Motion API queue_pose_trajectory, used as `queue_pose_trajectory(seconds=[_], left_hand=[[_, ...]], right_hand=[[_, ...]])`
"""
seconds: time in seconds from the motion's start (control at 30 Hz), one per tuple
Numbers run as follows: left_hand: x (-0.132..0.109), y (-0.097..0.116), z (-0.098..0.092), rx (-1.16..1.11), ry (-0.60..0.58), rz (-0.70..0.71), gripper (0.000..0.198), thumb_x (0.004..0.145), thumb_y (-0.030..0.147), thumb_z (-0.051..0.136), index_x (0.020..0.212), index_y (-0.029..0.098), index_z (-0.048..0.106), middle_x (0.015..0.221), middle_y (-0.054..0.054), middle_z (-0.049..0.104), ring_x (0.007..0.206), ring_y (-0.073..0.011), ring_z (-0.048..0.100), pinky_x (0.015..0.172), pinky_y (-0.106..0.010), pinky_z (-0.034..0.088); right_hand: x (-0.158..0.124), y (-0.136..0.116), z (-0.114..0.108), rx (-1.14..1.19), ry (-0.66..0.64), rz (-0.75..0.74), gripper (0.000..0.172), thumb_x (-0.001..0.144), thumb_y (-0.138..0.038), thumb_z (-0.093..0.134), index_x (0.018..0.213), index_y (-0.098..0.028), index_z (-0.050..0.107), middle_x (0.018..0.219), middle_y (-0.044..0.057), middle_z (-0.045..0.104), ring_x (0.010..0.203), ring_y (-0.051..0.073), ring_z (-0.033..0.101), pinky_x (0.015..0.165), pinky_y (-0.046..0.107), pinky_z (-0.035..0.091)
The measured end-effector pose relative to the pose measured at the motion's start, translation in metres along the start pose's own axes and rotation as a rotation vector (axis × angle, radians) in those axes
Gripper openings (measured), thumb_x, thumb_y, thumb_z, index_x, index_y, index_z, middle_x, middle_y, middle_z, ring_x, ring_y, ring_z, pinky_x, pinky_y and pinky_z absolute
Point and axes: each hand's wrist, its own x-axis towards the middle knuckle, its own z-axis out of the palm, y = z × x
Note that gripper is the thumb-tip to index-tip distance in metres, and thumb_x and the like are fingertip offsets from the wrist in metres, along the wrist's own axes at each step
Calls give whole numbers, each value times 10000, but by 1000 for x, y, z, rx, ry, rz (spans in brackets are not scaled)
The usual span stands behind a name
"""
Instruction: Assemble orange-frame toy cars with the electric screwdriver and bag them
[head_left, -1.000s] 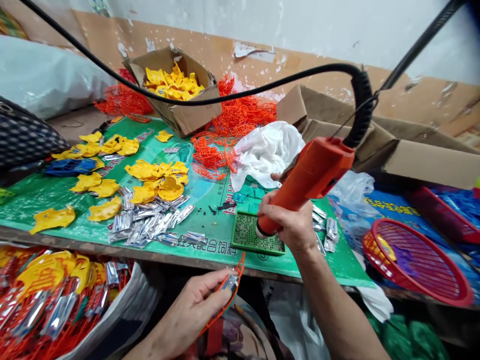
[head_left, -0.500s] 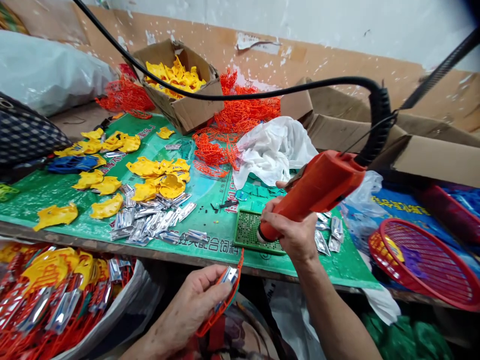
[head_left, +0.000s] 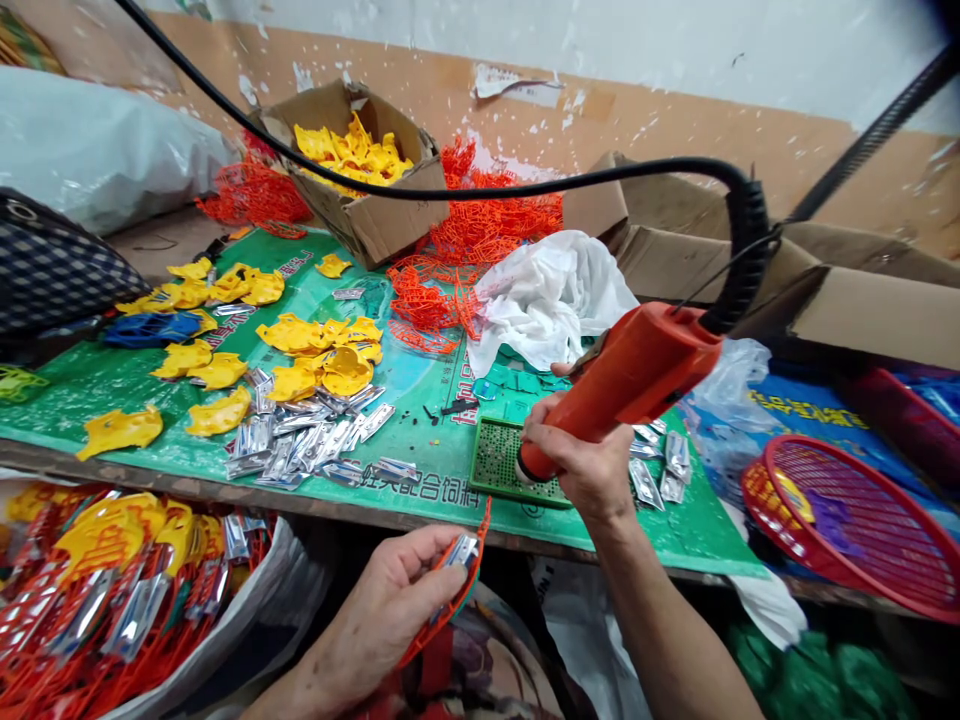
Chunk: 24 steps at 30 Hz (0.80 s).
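Note:
My right hand point(head_left: 581, 462) is wrapped round an orange powered screwdriver point(head_left: 626, 382) with a black cable. Its tip rests on a small green perforated screw tray point(head_left: 501, 462) on the green mat. My left hand point(head_left: 390, 610) is below the table edge, fingers closed on an orange plastic frame point(head_left: 454, 585) with a silver metal piece in it. Silver metal pieces point(head_left: 311, 440) lie in a heap left of the tray, more point(head_left: 660, 465) to its right.
Yellow plastic parts point(head_left: 315, 355) are scattered on the green mat point(head_left: 112, 380). A cardboard box point(head_left: 360, 170) of yellow parts stands at the back, beside orange frames point(head_left: 480, 215) and a white cloth point(head_left: 551, 295). A red basket point(head_left: 851, 525) sits at right. A sack of assembled pieces point(head_left: 112, 580) is lower left.
The view has shifted slightly downward and left. Both hands have kept their hold; the screwdriver tip has stayed on the green tray.

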Motion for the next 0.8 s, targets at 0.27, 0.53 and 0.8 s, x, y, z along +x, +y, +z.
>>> queue_pose_trajectory(seconds=[0.27, 0.53, 0.8], left_hand=[[-2, 3, 0, -33, 99, 29, 326, 792, 414, 672, 1017, 182, 720, 835, -30, 697, 807, -200, 608, 750, -282, 467], [6, -5, 1, -41, 174, 62, 310, 805, 390, 656, 1014, 169, 714, 810, -17, 662, 733, -144, 525, 683, -239, 422], [12, -2, 10, -51, 198, 113, 236, 765, 297, 633, 913, 138, 723, 669, 19, 563, 623, -107, 423, 595, -226, 330]], right_hand=[[-4, -3, 2, -10, 9, -45, 285, 621, -141, 729, 878, -192, 618, 639, -51, 629, 547, 120, 558, 570, 302, 487], [-5, -3, 2, -42, 44, -61, 206, 607, -148, 757, 777, -180, 645, 651, -37, 647, 560, 127, 571, 583, 309, 483], [-3, -34, 6, 125, 19, -123, 308, 643, -125, 720, 927, -219, 650, 646, -39, 621, 555, 149, 581, 571, 332, 492]])
